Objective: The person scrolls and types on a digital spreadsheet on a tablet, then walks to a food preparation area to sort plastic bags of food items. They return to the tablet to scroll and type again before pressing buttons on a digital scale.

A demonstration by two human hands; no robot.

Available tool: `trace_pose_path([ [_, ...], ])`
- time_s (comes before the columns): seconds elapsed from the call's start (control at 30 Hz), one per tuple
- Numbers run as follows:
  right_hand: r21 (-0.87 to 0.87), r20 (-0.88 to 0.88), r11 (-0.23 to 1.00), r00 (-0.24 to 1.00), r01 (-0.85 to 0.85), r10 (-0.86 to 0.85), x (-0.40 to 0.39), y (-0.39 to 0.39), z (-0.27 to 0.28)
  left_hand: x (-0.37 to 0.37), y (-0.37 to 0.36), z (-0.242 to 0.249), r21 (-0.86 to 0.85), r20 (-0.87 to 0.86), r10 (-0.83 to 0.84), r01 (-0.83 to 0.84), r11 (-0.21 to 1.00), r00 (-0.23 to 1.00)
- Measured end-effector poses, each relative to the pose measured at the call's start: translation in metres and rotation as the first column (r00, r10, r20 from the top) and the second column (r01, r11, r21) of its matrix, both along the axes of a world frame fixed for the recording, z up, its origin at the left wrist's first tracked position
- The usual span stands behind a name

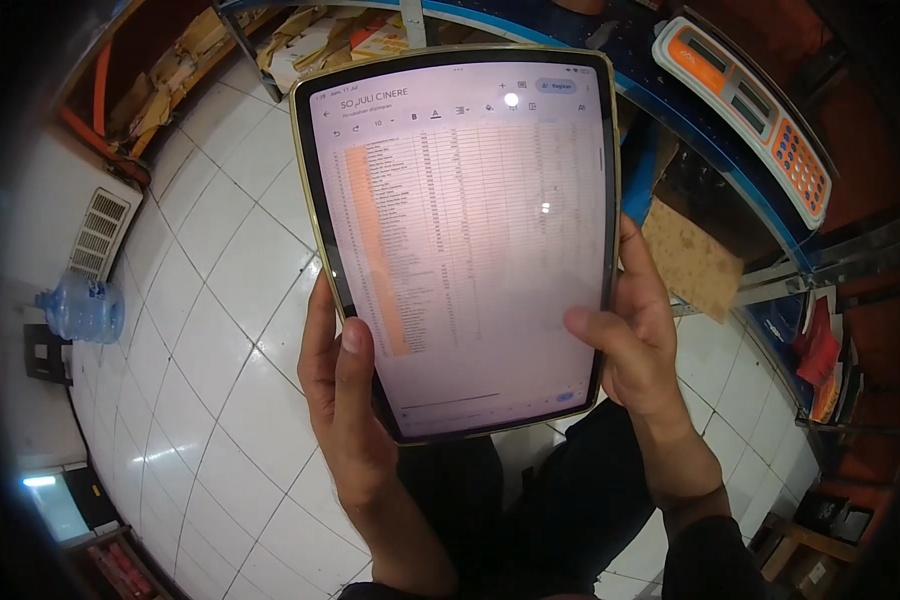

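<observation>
A tablet (470, 250) with a yellowish edge is held upright in front of me, its screen showing a spreadsheet with an orange column. My left hand (350, 400) grips its lower left edge, thumb on the front and fingers behind. On the lower right edge, my right hand (638, 340) has its thumb over the screen and its other fingers partly hidden behind the tablet. My dark-clothed legs (560, 490) show below it.
An orange and white scale (750, 115) stands on a blue-edged counter at the upper right. A water bottle (85, 308) lies on the tiled floor (210, 330) at the left. Shelves with papers (310, 45) are at the top; red packets (818, 345) sit at the right.
</observation>
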State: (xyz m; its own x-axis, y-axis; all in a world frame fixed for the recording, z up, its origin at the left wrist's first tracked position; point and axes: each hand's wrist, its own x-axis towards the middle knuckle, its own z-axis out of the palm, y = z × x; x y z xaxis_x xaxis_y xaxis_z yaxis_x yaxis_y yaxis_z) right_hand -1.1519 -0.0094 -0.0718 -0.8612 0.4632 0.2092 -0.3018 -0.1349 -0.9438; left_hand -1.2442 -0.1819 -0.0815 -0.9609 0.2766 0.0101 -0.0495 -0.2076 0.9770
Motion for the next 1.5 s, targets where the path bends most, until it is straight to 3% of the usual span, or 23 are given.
trace_pose_path([
  [0.07, -0.033, 0.070, 0.996, 0.994, 0.089, -0.086, -0.002, -0.006, 0.008, 0.000, -0.002, -0.002, -0.006, -0.003, 0.011, -0.011, 1.000, 1.000],
  [0.17, -0.074, 0.140, 0.993, 0.987, 0.091, -0.080, 0.000, -0.007, 0.012, 0.002, 0.000, 0.003, 0.029, -0.001, 0.002, -0.002, 1.000, 1.000],
  [0.3, 0.057, 0.059, 0.996, 0.996, 0.071, -0.074, 0.004, -0.002, 0.002, 0.003, 0.000, 0.004, 0.078, -0.067, -0.032, 0.037, 0.996, 0.997],
  [0.4, -0.013, 0.063, 0.997, 0.995, 0.079, -0.078, 0.005, -0.005, 0.007, 0.004, -0.004, 0.006, 0.115, -0.050, -0.109, 0.114, 0.987, 0.993],
  [0.6, 0.016, 0.130, 0.988, 0.979, 0.154, -0.155, 0.003, -0.007, 0.012, 0.011, 0.003, 0.013, 0.135, -0.027, 0.023, -0.019, 0.991, 0.999],
  [0.67, 0.043, 0.118, 0.980, 0.973, 0.192, -0.196, 0.003, -0.008, 0.012, 0.009, -0.002, 0.010, 0.163, -0.052, -0.096, 0.103, 0.981, 0.994],
  [1.3, 0.123, 0.110, 0.973, 0.972, 0.194, -0.208, 0.006, -0.005, 0.009, 0.010, 0.002, 0.013, 0.167, -0.083, -0.037, 0.050, 0.985, 0.996],
  [1.5, 0.111, 0.072, 0.973, 0.975, 0.200, -0.209, 0.005, -0.005, 0.008, 0.011, 0.000, 0.014, 0.089, -0.110, -0.055, 0.065, 0.994, 0.992],
])
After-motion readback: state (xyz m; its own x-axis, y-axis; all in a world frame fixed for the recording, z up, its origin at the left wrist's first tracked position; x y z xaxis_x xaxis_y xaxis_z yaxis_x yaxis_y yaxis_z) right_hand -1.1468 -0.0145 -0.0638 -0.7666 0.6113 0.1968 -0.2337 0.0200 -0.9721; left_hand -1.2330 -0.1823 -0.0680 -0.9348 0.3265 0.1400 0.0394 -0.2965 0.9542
